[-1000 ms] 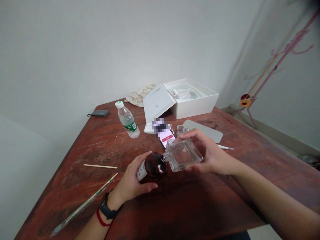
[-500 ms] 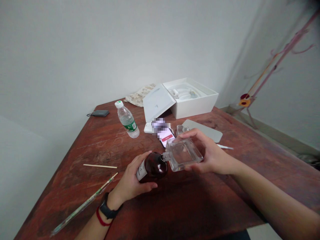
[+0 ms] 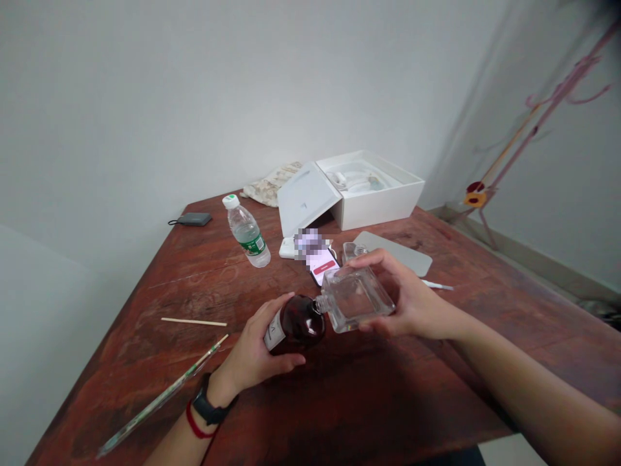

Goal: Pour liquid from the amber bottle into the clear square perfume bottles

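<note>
My left hand [image 3: 259, 346] is closed round a dark brown glass bottle [image 3: 303, 323] with a pale label, tilted toward the right. In my right hand [image 3: 395, 294] is a square clear glass bottle [image 3: 352, 301], tipped so its threaded neck points left. The two necks meet mouth to mouth; whether they touch or one sits inside the other I cannot tell. Any liquid passing between them does not show. A second clear glass bottle [image 3: 348, 250] is partly hidden behind my right fingers. A lit phone [image 3: 323, 265] lies just beyond the clear bottle.
On the wooden table [image 3: 184, 362] are a water bottle [image 3: 250, 239], a thin stick [image 3: 194, 321], a wrapped chopstick packet [image 3: 160, 401] and a grey device [image 3: 194, 220]. Farther back stand an open white box [image 3: 378, 210] and a cloth [image 3: 272, 184]. A grey flat panel [image 3: 402, 252] lies right.
</note>
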Action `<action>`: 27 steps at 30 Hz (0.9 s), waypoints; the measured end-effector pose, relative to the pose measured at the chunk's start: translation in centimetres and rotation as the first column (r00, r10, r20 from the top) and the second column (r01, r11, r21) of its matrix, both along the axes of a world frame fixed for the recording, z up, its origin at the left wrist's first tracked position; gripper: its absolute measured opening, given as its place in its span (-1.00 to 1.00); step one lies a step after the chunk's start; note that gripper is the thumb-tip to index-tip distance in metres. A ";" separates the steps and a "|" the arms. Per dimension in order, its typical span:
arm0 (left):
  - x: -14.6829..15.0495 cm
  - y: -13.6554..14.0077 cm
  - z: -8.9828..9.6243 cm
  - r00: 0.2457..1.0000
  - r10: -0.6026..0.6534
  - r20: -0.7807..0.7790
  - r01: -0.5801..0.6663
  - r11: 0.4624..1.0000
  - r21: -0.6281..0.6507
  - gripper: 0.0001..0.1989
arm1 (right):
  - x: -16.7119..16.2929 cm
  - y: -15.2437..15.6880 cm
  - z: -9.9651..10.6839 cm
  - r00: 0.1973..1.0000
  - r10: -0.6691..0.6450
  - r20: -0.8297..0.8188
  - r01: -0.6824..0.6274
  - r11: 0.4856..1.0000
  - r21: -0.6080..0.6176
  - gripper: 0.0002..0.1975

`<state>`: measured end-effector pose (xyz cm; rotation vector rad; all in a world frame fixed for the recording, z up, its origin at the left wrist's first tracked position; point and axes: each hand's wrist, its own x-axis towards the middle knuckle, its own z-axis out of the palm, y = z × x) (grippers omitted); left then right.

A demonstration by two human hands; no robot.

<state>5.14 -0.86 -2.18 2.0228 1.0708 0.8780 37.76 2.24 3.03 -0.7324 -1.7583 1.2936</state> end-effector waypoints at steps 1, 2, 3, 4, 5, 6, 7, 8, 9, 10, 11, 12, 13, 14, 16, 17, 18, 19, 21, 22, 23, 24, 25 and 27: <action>0.0 0.0 0.0 1.000 0.003 0.000 -0.003 1.000 -0.006 -0.02 | 0.0 0.0 0.0 1.000 -0.003 -0.001 0.003 1.000 0.001 -0.31; 0.0 0.0 0.0 1.000 0.006 0.000 -0.006 1.000 -0.010 -0.02 | 0.0 0.0 0.0 1.000 -0.004 -0.005 0.004 1.000 -0.001 -0.31; 0.0 0.0 0.0 1.000 0.009 0.000 -0.009 1.000 -0.010 -0.02 | 0.0 0.0 -0.1 1.000 -0.002 -0.009 0.002 1.000 -0.003 -0.30; 0.0 0.0 0.0 1.000 0.008 -0.001 -0.008 1.000 -0.008 -0.02 | 0.0 0.0 -0.1 1.000 0.001 -0.011 -0.002 1.000 -0.007 -0.30; 0.0 0.0 0.0 1.000 0.006 -0.001 -0.006 1.000 -0.005 -0.02 | 0.0 0.0 -0.1 1.000 0.003 -0.012 -0.003 1.000 -0.012 -0.30; 0.0 0.0 0.1 1.000 0.005 0.001 -0.005 1.000 0.001 -0.03 | 0.0 0.0 -0.1 1.000 0.004 -0.009 -0.004 1.000 -0.016 -0.31; 0.0 0.0 0.1 1.000 0.004 0.000 -0.004 1.000 0.005 -0.03 | 0.0 -0.1 -0.1 1.000 0.004 -0.003 -0.004 1.000 -0.019 -0.31; 0.0 0.0 0.1 1.000 0.005 0.001 -0.005 1.000 0.009 -0.03 | 0.0 -0.1 -0.1 1.000 0.003 0.002 -0.003 1.000 -0.019 -0.31; 0.0 0.0 0.1 1.000 0.004 0.002 -0.004 1.000 0.012 -0.03 | 0.0 -0.1 -0.1 1.000 0.002 0.004 -0.002 1.000 -0.018 -0.31; 0.0 0.0 0.0 1.000 0.002 0.004 -0.002 1.000 0.016 -0.03 | 0.0 -0.1 -0.1 1.000 0.005 0.002 -0.005 1.000 -0.014 -0.30; 0.0 0.0 0.0 1.000 -0.002 0.004 0.002 1.000 0.019 -0.03 | 0.1 -0.1 -0.1 1.000 0.009 -0.002 -0.009 1.000 -0.012 -0.30; 0.0 0.0 0.0 1.000 -0.005 0.003 0.005 1.000 0.018 -0.03 | 0.1 -0.1 -0.1 1.000 0.015 -0.005 -0.015 1.000 -0.013 -0.29; 0.0 0.0 -0.1 1.000 -0.006 0.002 0.006 1.000 0.015 -0.03 | 0.1 -0.1 -0.1 1.000 0.021 -0.006 -0.021 1.000 -0.016 -0.29; 0.0 0.0 -0.1 1.000 -0.004 0.002 0.004 1.000 0.009 -0.03 | 0.1 -0.1 -0.2 1.000 0.025 -0.005 -0.025 0.999 -0.021 -0.30; 0.0 0.0 -0.1 1.000 0.000 0.000 0.000 1.000 -0.010 -0.03 | 0.1 -0.1 -0.2 1.000 0.019 0.004 -0.019 1.000 -0.024 -0.30; 0.0 0.0 0.0 1.000 0.001 0.002 -0.001 1.000 -0.016 -0.02 | 0.0 -0.1 -0.2 1.000 0.013 0.008 -0.012 1.000 -0.019 -0.31; 0.0 0.0 0.0 1.000 0.001 0.002 0.000 1.000 -0.017 -0.02 | 0.0 -0.1 -0.2 1.000 0.006 0.011 -0.006 1.000 -0.010 -0.31; 0.0 0.0 0.0 1.000 0.000 0.001 0.000 1.000 -0.016 -0.02 | 0.0 -0.1 -0.2 1.000 0.001 0.012 -0.001 1.000 0.000 -0.30; 0.0 0.0 0.1 1.000 0.004 -0.001 -0.004 1.000 -0.008 -0.02 | 0.0 -0.1 -0.2 1.000 -0.004 0.013 0.003 1.000 0.017 -0.30; 0.0 0.0 0.1 1.000 0.005 -0.003 -0.005 1.000 -0.006 -0.03 | 0.1 -0.1 -0.2 1.000 -0.005 0.014 0.004 1.000 0.021 -0.30; 0.0 0.0 0.1 1.000 0.005 -0.003 -0.005 1.000 -0.006 -0.03 | 0.1 0.0 -0.2 1.000 -0.008 0.019 0.008 1.000 0.021 -0.30; 0.0 0.0 0.0 1.000 0.002 0.000 -0.002 1.000 -0.006 -0.03 | 0.1 0.0 -0.2 1.000 -0.014 0.024 0.013 1.000 0.021 -0.30; 0.0 0.0 0.0 1.000 -0.003 0.003 0.003 1.000 -0.005 -0.03 | 0.1 -0.1 -0.3 0.999 -0.018 0.029 0.017 1.000 0.019 -0.30; 0.0 0.0 0.0 1.000 -0.008 0.009 0.008 1.000 0.004 -0.04 | 0.1 -0.1 -0.3 0.999 -0.024 0.029 0.024 1.000 0.015 -0.31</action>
